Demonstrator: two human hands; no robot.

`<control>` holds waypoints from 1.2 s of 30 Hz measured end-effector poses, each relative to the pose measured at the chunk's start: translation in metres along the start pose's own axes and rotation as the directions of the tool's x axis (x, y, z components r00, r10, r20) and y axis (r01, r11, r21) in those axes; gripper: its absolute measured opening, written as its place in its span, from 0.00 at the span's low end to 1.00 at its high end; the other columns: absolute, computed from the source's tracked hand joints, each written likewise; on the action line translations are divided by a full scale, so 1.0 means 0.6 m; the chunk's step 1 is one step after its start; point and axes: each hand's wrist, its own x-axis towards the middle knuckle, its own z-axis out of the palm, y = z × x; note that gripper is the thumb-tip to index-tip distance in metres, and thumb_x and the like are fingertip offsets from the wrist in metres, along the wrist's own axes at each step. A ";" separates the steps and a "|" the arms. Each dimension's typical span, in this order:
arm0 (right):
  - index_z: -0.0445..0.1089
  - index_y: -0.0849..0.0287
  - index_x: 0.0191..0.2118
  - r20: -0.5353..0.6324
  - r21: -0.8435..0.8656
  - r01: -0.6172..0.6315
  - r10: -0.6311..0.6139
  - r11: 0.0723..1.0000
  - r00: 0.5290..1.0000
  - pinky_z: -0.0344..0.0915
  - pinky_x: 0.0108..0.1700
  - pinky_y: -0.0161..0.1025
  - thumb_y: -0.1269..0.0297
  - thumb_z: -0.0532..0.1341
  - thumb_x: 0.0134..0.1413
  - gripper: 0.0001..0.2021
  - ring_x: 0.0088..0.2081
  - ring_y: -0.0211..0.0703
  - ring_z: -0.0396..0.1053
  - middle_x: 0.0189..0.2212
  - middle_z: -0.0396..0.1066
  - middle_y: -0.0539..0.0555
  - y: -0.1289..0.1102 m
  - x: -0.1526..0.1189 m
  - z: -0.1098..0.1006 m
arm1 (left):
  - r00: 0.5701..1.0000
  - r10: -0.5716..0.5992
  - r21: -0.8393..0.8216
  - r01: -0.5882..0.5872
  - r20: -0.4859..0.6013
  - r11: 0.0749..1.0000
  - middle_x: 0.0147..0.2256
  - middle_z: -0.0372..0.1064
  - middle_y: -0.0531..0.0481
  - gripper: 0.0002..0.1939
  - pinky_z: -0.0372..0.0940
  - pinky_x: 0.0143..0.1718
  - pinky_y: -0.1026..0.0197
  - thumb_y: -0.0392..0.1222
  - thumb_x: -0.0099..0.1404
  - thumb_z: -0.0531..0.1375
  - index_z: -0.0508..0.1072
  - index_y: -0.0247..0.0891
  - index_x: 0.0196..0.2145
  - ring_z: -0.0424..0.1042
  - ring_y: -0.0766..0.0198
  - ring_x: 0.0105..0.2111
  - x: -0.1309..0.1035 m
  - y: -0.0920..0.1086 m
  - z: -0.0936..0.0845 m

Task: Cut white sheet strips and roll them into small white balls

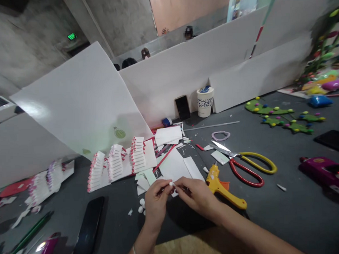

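Note:
Near the table's front edge, my left hand pinches a small white ball between thumb and fingertips. My right hand meets it from the right, its fingers closed at the ball; whatever they grip there is too small to name. Several white balls lie on the dark table just left of my left hand. Beyond both hands are white paper pieces. A yellow glue gun rests right of my right hand, and scissors with red and yellow handles lie open past it.
Cards with rows of small white pieces stand at left, near a black phone. A paper cup and another phone are at the back. Green felt shapes and a purple tool lie at right.

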 end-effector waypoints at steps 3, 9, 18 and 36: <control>0.71 0.57 0.36 -0.008 -0.031 0.014 -0.014 0.999 1.000 0.59 0.28 0.32 0.67 0.54 0.60 0.08 0.24 0.38 0.68 0.25 0.74 0.51 0.004 -0.002 0.004 | 1.000 0.004 0.011 -0.004 -0.009 1.000 0.30 0.74 0.50 0.05 0.70 0.30 0.64 0.42 0.59 0.64 0.80 0.39 0.32 0.74 0.64 0.28 0.000 -0.002 0.000; 0.71 0.58 0.38 -0.008 -0.026 0.056 -0.056 0.998 0.998 0.62 0.31 0.32 0.68 0.54 0.60 0.08 0.28 0.39 0.71 0.28 0.75 0.53 0.004 -0.004 0.000 | 1.000 0.028 0.077 -0.029 0.008 0.997 0.27 0.72 0.51 0.06 0.68 0.30 0.65 0.43 0.58 0.65 0.78 0.39 0.28 0.72 0.64 0.29 0.001 -0.004 -0.005; 0.71 0.58 0.38 0.033 -0.019 0.044 -0.043 0.999 0.999 0.63 0.31 0.32 0.65 0.53 0.62 0.09 0.28 0.39 0.72 0.28 0.76 0.53 0.000 -0.001 -0.003 | 0.996 0.053 0.178 -0.064 0.069 0.982 0.26 0.68 0.53 0.06 0.66 0.28 0.66 0.41 0.59 0.62 0.73 0.38 0.27 0.69 0.65 0.27 0.001 -0.005 -0.008; 0.71 0.56 0.36 0.068 0.107 -0.080 0.073 0.991 0.995 0.65 0.33 0.33 0.59 0.54 0.63 0.11 0.26 0.38 0.72 0.26 0.75 0.50 0.015 0.001 0.001 | 0.986 0.082 0.152 -0.105 0.147 0.983 0.35 0.75 0.46 0.09 0.70 0.32 0.63 0.43 0.63 0.60 0.79 0.41 0.38 0.75 0.60 0.35 0.001 -0.006 -0.015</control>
